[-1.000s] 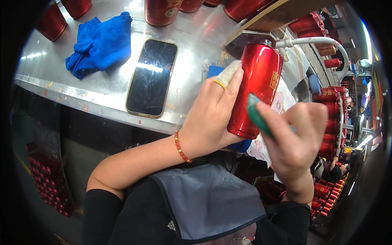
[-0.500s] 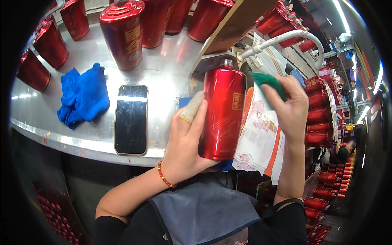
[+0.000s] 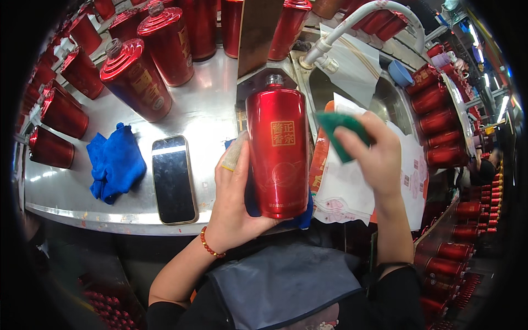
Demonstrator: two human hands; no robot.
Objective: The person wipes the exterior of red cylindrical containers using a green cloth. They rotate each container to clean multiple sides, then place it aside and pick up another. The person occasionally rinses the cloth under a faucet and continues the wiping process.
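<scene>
A glossy red bottle (image 3: 278,181) with a bare neck stands nearly upright in front of me. A gold square mark sits high on its side, with a fainter line design lower down. My left hand (image 3: 228,206) is closed around its left side and base, and a pale cover (image 3: 234,154) with a yellow edge wraps one finger. To the right of the bottle, apart from it, my right hand (image 3: 380,162) pinches a green scouring pad (image 3: 344,133) between thumb and fingers. Below the pad, printed paper sheets (image 3: 344,192) lie spread out.
At left on the metal table (image 3: 124,217) are a blue cloth (image 3: 118,164) and a phone (image 3: 174,181). Several red bottles (image 3: 137,82) crowd the back left, beside an upright board (image 3: 258,38). A sink (image 3: 319,82) with a curved tap (image 3: 330,38) and a blue bowl (image 3: 400,73) is at back right.
The red bottle has turned in my left hand, bringing its gold square mark round to face me. My right hand has shifted slightly with the scouring pad. The whole view has moved a little too.
</scene>
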